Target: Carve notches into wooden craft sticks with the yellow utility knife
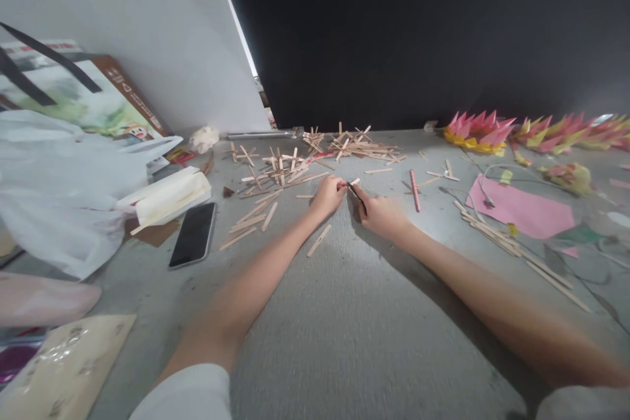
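My left hand [329, 194] is closed, its fingertips pinched together over the grey surface. What sits in that pinch is too small to make out. Just to the right, my right hand [384, 215] is wrapped round a slim dark tool like a knife [357, 195], its tip pointing toward my left fingers. A short piece of wooden craft stick [355, 182] shows between the two hands; whether it is held or lying there I cannot tell. Two craft sticks [319, 241] lie side by side below my left hand. Behind both hands is a heap of craft sticks [364, 149].
To the left are a black phone [193, 236], a white plastic bag [59, 190] and more loose sticks [249, 222]. A pink pen [414, 190], pink paper [519, 207], a cable [485, 190] and folded-paper pieces [477, 131] lie right. A dark panel [418, 33] stands behind.
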`<state>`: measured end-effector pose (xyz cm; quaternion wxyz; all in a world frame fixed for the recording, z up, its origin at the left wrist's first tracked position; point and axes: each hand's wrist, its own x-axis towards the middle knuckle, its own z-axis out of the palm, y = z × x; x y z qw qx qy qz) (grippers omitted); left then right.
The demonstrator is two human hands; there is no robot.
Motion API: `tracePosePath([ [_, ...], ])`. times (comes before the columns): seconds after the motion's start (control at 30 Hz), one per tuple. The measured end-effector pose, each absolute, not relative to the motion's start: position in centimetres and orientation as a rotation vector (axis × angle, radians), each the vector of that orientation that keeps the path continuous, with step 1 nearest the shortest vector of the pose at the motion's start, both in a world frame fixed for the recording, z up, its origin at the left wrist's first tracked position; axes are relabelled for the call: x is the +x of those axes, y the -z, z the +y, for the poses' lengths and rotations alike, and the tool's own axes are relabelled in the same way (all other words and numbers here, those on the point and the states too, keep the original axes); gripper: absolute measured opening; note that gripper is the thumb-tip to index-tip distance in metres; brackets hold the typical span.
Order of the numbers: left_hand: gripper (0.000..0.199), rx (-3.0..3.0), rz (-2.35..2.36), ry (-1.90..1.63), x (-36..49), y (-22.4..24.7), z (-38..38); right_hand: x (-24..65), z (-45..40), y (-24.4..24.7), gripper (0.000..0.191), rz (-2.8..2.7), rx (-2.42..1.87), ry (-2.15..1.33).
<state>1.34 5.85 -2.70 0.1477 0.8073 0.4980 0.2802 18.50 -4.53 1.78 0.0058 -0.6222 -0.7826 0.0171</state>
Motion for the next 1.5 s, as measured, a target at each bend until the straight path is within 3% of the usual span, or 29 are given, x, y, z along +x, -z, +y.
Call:
tracePosePath([
  [0.63,0.030,2.572,1.351,-0.353,-0.2,-0.6,4.6,18.6,-5.8,-2.3,0.067,-2.336,-2.001,-0.147],
  [1.1,0.022,2.394,1.240,-0.721,-0.5,0.6,4.9,17.9,-5.8,-2.4,0.064,-2.286,-2.025,-0.197],
  [1.5,0.025,2.501,1.033,-0.658,-0.7,0.5,4.9,18.2,-5.5,-2.9,0.063,-2.280,-1.943,-0.325],
])
